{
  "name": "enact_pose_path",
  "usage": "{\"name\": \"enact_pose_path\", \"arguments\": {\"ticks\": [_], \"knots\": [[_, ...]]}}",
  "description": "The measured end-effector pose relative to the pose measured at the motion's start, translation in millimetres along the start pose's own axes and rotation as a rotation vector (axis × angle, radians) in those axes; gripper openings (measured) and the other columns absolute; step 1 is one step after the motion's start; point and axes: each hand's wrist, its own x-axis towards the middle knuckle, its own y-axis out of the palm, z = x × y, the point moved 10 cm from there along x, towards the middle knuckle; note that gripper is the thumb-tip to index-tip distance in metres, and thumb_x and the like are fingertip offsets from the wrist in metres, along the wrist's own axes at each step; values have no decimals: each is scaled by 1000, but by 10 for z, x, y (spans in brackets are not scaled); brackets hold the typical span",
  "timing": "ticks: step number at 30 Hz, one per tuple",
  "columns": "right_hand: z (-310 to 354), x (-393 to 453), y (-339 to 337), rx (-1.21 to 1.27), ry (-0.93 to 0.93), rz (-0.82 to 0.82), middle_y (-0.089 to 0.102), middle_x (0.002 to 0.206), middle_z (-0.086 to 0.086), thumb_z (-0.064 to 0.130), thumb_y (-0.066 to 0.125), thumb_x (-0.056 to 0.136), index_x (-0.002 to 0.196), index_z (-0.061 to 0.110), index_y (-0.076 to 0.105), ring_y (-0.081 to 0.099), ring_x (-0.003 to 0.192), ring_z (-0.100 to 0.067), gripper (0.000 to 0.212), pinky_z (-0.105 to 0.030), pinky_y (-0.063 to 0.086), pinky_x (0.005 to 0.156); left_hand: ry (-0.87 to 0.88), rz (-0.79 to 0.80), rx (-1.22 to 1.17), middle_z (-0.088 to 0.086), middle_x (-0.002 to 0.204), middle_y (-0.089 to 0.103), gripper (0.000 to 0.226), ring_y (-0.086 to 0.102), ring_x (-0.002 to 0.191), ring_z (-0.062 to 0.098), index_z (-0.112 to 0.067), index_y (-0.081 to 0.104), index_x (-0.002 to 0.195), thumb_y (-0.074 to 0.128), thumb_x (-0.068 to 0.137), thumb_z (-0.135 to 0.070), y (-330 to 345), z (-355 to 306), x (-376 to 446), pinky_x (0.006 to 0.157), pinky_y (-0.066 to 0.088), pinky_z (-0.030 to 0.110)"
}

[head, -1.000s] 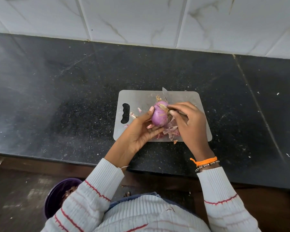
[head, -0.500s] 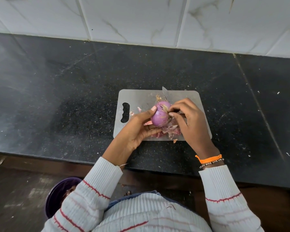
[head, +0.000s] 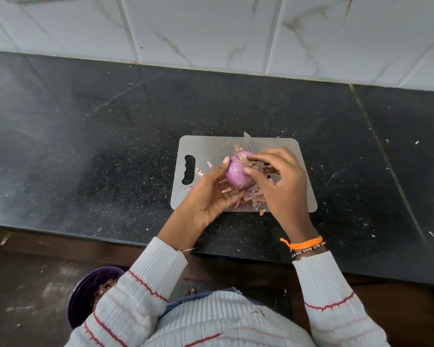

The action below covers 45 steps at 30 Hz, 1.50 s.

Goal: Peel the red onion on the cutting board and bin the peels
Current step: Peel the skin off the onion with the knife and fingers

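The red onion (head: 237, 175) is held just above the grey cutting board (head: 211, 149). Its smooth purple flesh shows over most of its surface. My left hand (head: 211, 194) grips it from the left, thumb on top and fingers underneath. My right hand (head: 281, 184) reaches in from the right, and its thumb and forefinger pinch a pale strip of skin (head: 247, 159) at the onion's top. Loose pink peels (head: 251, 199) lie on the board under the hands. A knife blade (head: 247, 141) sticks out behind the onion, its handle mostly hidden by my right hand.
The board lies on a black stone counter (head: 85, 159) near its front edge, with a white tiled wall behind. A purple bin (head: 85, 294) holding peel scraps stands on the floor at lower left, partly hidden by my left sleeve. Small peel bits dot the counter.
My right hand's thumb and forefinger have shifted a little over the onion's top and now pinch the skin there. The left hand keeps its hold on the onion.
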Motion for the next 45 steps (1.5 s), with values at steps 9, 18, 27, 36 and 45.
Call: {"name": "enact_pose_path", "arguments": {"ticks": [9,18,27,36,45], "knots": [[-173,7,-137,-108,82,-102,58,87,-4,4,64,83,85,5,64,50,74,2,2,-3,40,69,-26,-11,-34,15,95,61,29,64,79,22,-7,59,100,54,89,-34,18,34,12,52,57,26],[66,-5,19,19,-81,75,69,101,-3,7,64,81,101,7,70,64,96,-11,21,-27,54,84,-89,-73,-146,20,89,59,49,68,66,24,-4,55,117,63,83,-39,3,80,45,60,59,29],[173,-37,105,-129,-226,115,68,105,-10,17,72,76,106,5,66,64,97,-18,33,-28,55,83,-140,-157,-191,22,95,58,43,65,74,26,-2,55,96,67,79,-40,-20,106,-6,49,57,28],[220,-88,88,-178,-338,63,69,107,-10,12,68,83,101,2,70,65,99,-19,20,-36,57,79,-143,-147,-244,20,98,55,44,53,100,21,1,56,98,69,78,-37,-4,120,27,53,58,32],[250,-104,91,-275,-377,8,66,95,-9,11,63,86,92,3,66,63,87,-16,11,-26,54,71,-169,-144,-236,18,81,56,41,54,84,16,2,57,90,69,80,-36,-5,154,35,61,55,30]]}}
